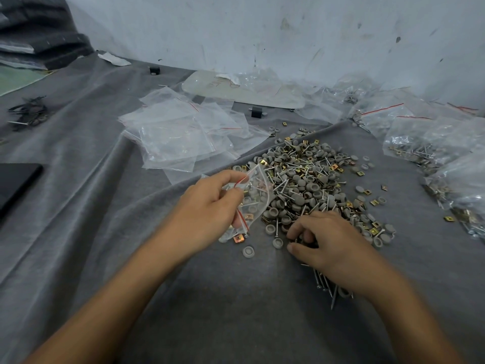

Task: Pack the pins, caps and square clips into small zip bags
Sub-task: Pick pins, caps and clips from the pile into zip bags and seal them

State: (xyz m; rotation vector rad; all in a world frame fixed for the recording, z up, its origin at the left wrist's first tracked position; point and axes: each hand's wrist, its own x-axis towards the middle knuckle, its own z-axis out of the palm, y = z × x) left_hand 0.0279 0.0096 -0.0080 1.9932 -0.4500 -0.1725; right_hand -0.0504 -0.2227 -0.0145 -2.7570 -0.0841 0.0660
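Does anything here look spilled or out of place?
Nothing damaged. A few grey round plastic caps and gold square metal clips lie scattered apart from the main heap, one pair just below the small clear zip bag in the left hand. The grey cloth is rumpled.

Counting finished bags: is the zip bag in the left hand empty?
Partly filled: grey caps and a gold clip show through the bag the left hand pinches.
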